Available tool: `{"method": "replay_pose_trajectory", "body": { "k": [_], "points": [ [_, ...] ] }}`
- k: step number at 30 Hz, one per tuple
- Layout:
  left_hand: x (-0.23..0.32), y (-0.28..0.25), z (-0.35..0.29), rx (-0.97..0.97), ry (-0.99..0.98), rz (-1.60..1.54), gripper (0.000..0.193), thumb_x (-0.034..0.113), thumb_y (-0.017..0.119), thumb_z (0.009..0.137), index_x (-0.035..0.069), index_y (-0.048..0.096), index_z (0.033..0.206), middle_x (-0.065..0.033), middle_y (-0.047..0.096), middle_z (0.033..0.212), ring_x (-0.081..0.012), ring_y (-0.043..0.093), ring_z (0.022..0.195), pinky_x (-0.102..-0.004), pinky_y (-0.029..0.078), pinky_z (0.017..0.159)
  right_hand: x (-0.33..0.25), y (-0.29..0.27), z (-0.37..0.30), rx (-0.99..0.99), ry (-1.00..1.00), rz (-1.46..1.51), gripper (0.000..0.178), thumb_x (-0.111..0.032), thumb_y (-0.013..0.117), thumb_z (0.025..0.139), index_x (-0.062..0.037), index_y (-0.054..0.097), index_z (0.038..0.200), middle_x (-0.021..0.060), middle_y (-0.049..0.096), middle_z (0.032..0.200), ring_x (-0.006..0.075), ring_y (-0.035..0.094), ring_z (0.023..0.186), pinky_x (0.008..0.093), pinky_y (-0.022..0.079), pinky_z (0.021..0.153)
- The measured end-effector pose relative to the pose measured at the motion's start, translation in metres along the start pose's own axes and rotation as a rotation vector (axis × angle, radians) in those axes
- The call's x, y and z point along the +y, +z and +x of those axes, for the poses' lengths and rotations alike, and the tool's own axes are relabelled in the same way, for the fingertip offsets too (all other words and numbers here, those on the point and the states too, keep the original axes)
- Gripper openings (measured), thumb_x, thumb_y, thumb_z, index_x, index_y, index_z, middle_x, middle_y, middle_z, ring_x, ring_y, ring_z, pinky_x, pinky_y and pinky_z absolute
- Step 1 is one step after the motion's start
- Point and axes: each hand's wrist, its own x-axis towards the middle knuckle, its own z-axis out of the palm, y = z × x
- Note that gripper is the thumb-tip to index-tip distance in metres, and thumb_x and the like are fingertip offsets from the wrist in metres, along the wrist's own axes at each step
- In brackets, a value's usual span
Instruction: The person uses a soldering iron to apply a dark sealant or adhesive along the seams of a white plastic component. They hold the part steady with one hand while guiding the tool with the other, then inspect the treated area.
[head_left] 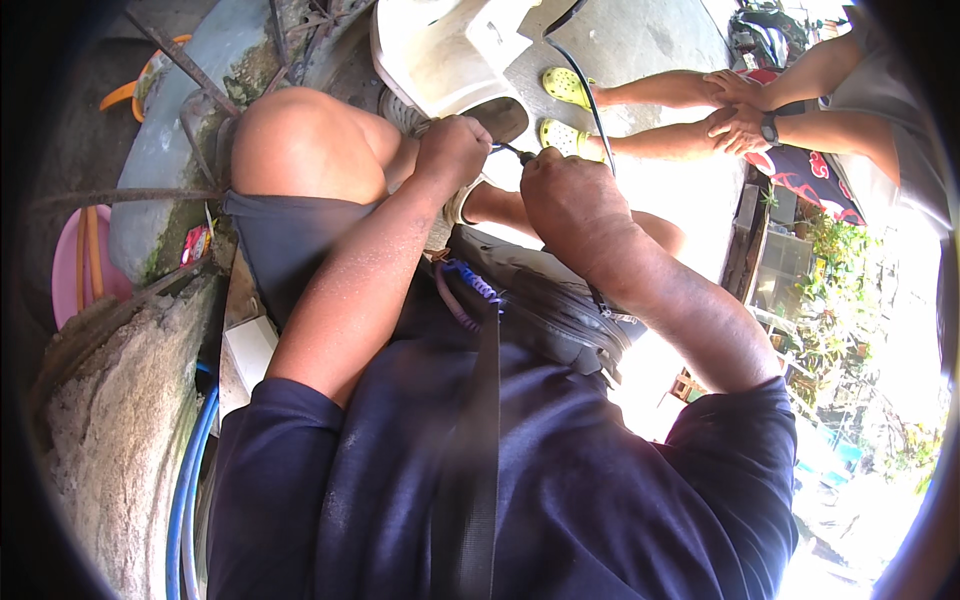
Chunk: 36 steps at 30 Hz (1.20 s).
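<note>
A thin dark cord point(508, 148) at the frame's upper centre runs between left hand point(455, 150) and right hand point(575, 190), both clamped on it, apparently being worked, steady fingers called for next, yellow clogs point(567, 88) beyond.

the cable point(597, 115) looks smooth and rubbery, the white object point(430, 60) smooth plastic, the shirt point(590, 480) matt cloth, the slab point(130, 420) rough stone.
</note>
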Motion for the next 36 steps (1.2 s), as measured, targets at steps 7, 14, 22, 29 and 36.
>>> {"method": "replay_pose_trajectory", "body": {
  "k": [7, 14, 22, 29, 36],
  "points": [
    [-0.001, 0.0, 0.001, -0.001, 0.022, 0.007, 0.014, 0.019, 0.074, 0.09, 0.008, 0.08, 0.096, -0.014, 0.079, 0.099, -0.0281, 0.075, 0.096, -0.0383, 0.057, 0.088, 0.001, 0.002, 0.001, 0.007, -0.036, -0.035, 0.018, -0.005, 0.071, 0.086, 0.0032, 0.069, 0.102, 0.0172, 0.071, 0.102, 0.0291, 0.078, 0.087, 0.0387, 0.063, 0.071],
    [-0.001, 0.0, 0.0, 0.008, 0.007, -0.022, 0.014, 0.017, 0.073, 0.089, 0.006, 0.08, 0.095, -0.0149, 0.079, 0.097, -0.0285, 0.075, 0.094, -0.0388, 0.057, 0.087, 0.004, 0.001, 0.002, 0.048, -0.03, -0.021, 0.018, -0.003, 0.072, 0.083, 0.0033, 0.07, 0.1, 0.0163, 0.072, 0.097, 0.0289, 0.077, 0.085, 0.0384, 0.063, 0.07],
    [-0.005, 0.003, 0.002, 0.02, 0.024, -0.04, 0.013, 0.016, 0.072, 0.091, 0.005, 0.079, 0.095, -0.0156, 0.079, 0.097, -0.0279, 0.076, 0.093, -0.0388, 0.058, 0.086, 0.016, 0.006, 0.011, -0.042, 0.061, -0.03, 0.019, -0.015, 0.075, 0.089, -0.0015, 0.075, 0.103, 0.0141, 0.075, 0.104, 0.0252, 0.078, 0.093, 0.0356, 0.063, 0.074],
    [-0.003, 0.002, 0.002, 0.025, 0.012, -0.014, 0.013, 0.015, 0.071, 0.092, 0.006, 0.079, 0.094, -0.0145, 0.079, 0.095, -0.0271, 0.076, 0.093, -0.0381, 0.058, 0.085, 0.019, 0.011, 0.009, 0.0, 0.081, -0.043, 0.018, -0.013, 0.075, 0.089, -0.0021, 0.075, 0.103, 0.0152, 0.074, 0.105, 0.0269, 0.078, 0.096, 0.0372, 0.064, 0.077],
    [-0.003, 0.003, 0.003, 0.014, 0.0, -0.019, 0.012, 0.015, 0.071, 0.091, 0.006, 0.079, 0.094, -0.0139, 0.079, 0.096, -0.0266, 0.076, 0.092, -0.0382, 0.058, 0.086, 0.008, 0.007, 0.011, -0.015, 0.054, -0.03, 0.021, -0.014, 0.075, 0.089, -0.001, 0.076, 0.105, 0.0156, 0.074, 0.106, 0.0263, 0.078, 0.097, 0.0361, 0.064, 0.078]
  ]
}}
